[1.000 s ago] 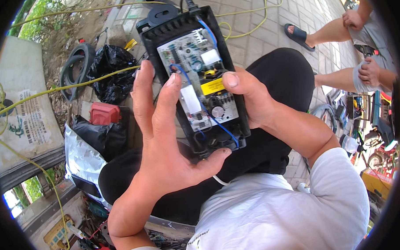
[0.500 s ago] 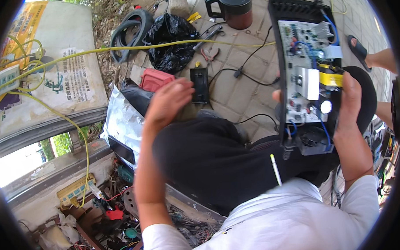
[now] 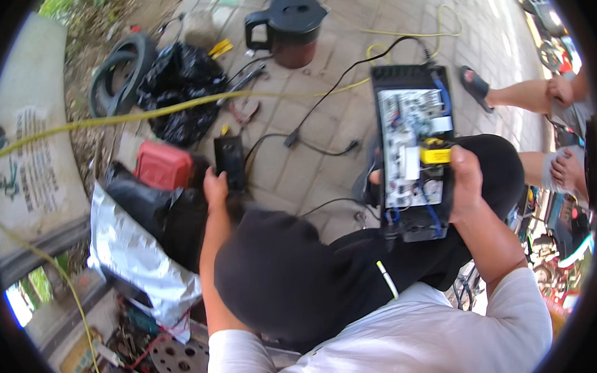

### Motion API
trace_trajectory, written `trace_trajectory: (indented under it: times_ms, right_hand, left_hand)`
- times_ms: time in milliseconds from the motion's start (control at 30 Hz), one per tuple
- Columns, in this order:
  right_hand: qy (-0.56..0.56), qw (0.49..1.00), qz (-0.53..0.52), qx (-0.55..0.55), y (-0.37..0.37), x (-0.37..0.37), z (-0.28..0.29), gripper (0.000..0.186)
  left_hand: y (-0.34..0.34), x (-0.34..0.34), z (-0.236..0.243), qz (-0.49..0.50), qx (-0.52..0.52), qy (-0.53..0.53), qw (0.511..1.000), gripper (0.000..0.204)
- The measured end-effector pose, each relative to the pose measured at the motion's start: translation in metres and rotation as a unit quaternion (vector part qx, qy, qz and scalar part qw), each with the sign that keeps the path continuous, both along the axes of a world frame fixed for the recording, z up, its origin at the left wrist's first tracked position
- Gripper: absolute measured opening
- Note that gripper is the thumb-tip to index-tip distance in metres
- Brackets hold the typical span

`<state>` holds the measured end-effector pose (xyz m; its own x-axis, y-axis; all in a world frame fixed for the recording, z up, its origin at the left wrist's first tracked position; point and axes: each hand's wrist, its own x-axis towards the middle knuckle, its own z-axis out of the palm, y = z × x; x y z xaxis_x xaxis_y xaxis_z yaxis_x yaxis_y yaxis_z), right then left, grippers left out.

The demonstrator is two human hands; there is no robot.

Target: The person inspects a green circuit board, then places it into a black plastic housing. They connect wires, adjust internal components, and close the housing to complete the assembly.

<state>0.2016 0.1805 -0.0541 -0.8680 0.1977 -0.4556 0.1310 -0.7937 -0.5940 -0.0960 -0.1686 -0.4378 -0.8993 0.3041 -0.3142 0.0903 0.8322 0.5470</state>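
Observation:
My right hand (image 3: 466, 180) grips an opened black electronic device (image 3: 415, 232) by its right side, its circuit board (image 3: 401, 117) facing up. A yellow-wrapped transformer (image 3: 435, 154) and a pale metal heat sink (image 3: 411, 163) sit on the board near my thumb. Blue wires run along its edge. Low on the left, my left hand (image 3: 216, 189) is at the lower left edge of a small black rectangular tray (image 3: 230, 156) on the paving, fingers closed against it. A red plastic case (image 3: 164, 165) lies just left of that hand.
A dark jug (image 3: 286, 32), tyres (image 3: 120, 74), a black plastic bag (image 3: 183, 92), and red-handled pliers (image 3: 246, 112) lie beyond. A yellow cable (image 3: 177, 106) crosses the view; a black power cord (image 3: 334, 86) runs to the device. Another person's legs (image 3: 519, 98) are at right.
My left hand has come down from above the red case to the small tray's edge. The view has shifted right. My right hand still holds the device.

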Motion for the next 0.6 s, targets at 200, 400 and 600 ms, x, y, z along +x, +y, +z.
trace_trajectory:
  times_ms: [200, 400, 600]
  right_hand:
    - [-0.016, 1.000, -0.005, 0.005, 0.000, -0.006, -0.013, 0.084]
    - [0.005, 1.000, 0.014, 0.017, -0.003, -0.004, 0.002, 0.084]
    - [0.033, 0.999, -0.006, -0.002, -0.005, 0.005, 0.013, 0.067]
  left_hand:
    - [-0.003, -0.004, -0.005, -0.089, -0.064, -0.004, 0.994, 0.042]
    - [0.016, 0.012, 0.049, 0.000, -0.022, -0.050, 0.999, 0.039]
    - [0.065, 0.007, 0.178, 0.014, 0.231, -0.354, 0.906, 0.037]
